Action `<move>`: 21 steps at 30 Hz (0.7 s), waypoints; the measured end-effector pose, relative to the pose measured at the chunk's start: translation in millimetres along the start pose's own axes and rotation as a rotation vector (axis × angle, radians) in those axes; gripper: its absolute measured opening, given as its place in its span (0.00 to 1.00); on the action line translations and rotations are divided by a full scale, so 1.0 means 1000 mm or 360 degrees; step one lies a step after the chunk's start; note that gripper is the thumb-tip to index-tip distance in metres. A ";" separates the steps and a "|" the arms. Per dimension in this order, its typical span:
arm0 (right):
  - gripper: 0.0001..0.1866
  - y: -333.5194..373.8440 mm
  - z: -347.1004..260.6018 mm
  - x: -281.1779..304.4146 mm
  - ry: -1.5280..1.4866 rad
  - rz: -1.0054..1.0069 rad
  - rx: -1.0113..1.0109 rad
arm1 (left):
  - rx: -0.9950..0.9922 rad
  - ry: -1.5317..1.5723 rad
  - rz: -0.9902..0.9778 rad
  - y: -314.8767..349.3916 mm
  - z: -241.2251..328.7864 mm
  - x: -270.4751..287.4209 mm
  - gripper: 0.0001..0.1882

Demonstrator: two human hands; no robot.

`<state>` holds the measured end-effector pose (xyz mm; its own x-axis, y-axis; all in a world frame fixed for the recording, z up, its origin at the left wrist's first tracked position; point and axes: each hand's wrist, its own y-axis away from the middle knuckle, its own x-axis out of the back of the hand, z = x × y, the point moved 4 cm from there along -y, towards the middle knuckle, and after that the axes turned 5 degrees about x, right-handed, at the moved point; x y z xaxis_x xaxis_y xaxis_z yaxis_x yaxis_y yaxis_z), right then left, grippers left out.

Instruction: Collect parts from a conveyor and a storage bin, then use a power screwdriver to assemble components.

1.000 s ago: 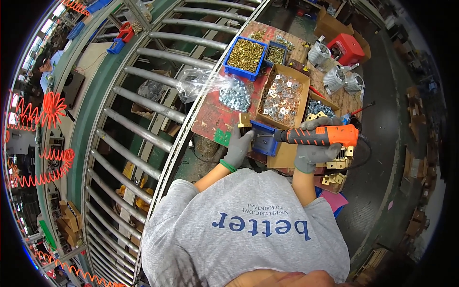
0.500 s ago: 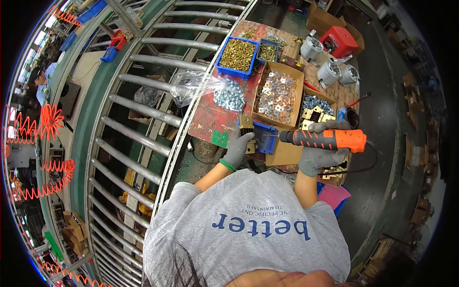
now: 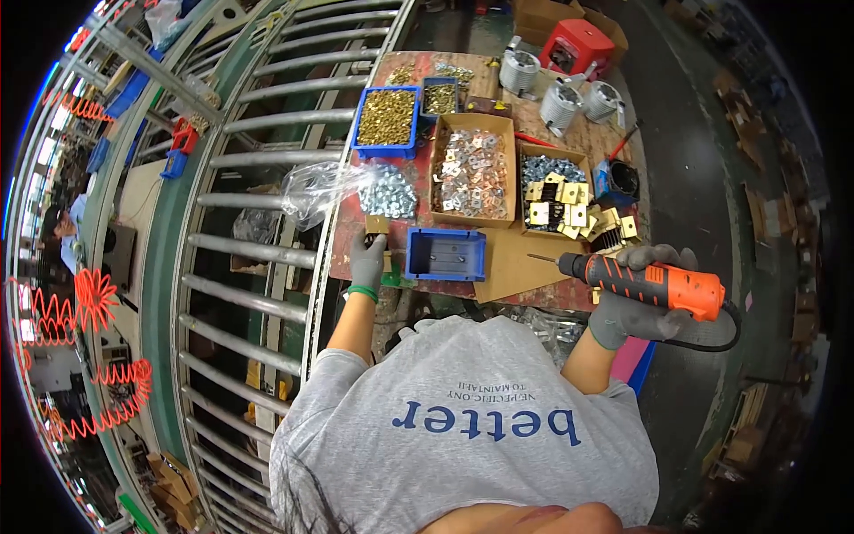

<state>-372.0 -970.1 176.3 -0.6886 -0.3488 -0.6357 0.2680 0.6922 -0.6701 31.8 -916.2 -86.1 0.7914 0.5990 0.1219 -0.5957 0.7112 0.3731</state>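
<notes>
My right hand [image 3: 628, 311], gloved in grey, is wrapped round an orange and black electric screwdriver [image 3: 654, 283]; its thin bit points left over a cardboard sheet [image 3: 525, 261]. At the table's left edge my left hand [image 3: 366, 260], in a matching glove, grips a brass-coloured metal block [image 3: 377, 224] with a dark part, half covered by the fingers. Between the hands lies a blue bin [image 3: 482, 256] with a few small pieces inside. Several similar brass and black assemblies [image 3: 565, 203] are heaped at the cardboard sheet's far right.
Behind stand a cardboard box [image 3: 433, 198] of flat metal plates, a blue tray [image 3: 356, 132] of gold-coloured hardware and a pile of silver parts [image 3: 388, 191]. Ribbed metal cylinders [image 3: 559, 106] and a red container [image 3: 576, 49] are farther back. A roller conveyor [image 3: 253, 256] runs along the left.
My hands have moved apart: the left, with the brass-coloured block, to the left; the right, with the screwdriver, back to the right and nearer me. The bit has left the block. The view has shifted.
</notes>
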 end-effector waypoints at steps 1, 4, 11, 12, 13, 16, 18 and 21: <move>0.39 -0.001 -0.007 0.002 0.0040 -0.0030 0.0022 | -0.0104 0.0048 -0.0034 -0.007 -0.006 -0.002 0.22; 0.39 -0.004 -0.030 0.010 0.0164 -0.0032 0.0105 | -0.0171 -0.0410 0.0160 -0.010 -0.015 -0.006 0.25; 0.39 -0.006 -0.066 0.033 0.0227 -0.0049 0.0248 | -0.0586 -0.1172 0.0739 0.021 0.071 -0.025 0.26; 0.38 -0.007 -0.069 0.036 0.0153 -0.0050 0.0252 | -0.0819 -0.1019 0.0674 0.030 0.088 -0.044 0.24; 0.38 -0.008 -0.073 0.039 0.0219 -0.0071 0.0263 | -0.1046 -0.0761 0.0429 0.037 0.104 -0.069 0.21; 0.39 -0.014 -0.083 0.046 0.0208 -0.0070 0.0289 | -0.1509 -0.0779 -0.0209 0.063 0.140 -0.162 0.21; 0.39 -0.016 -0.093 0.052 0.0203 0.0036 0.0315 | -0.1661 -0.0961 -0.0545 0.079 0.149 -0.221 0.24; 0.40 -0.024 -0.109 0.057 0.0209 -0.0111 0.0314 | -0.1606 -0.1436 -0.0843 0.078 0.151 -0.292 0.32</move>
<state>-490.8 -937.4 198.0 -0.7882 -0.2975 -0.5387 0.3343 0.5279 -0.7807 -225.0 -1090.9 46.3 0.5332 0.0292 0.8455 0.2483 0.9500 -0.1894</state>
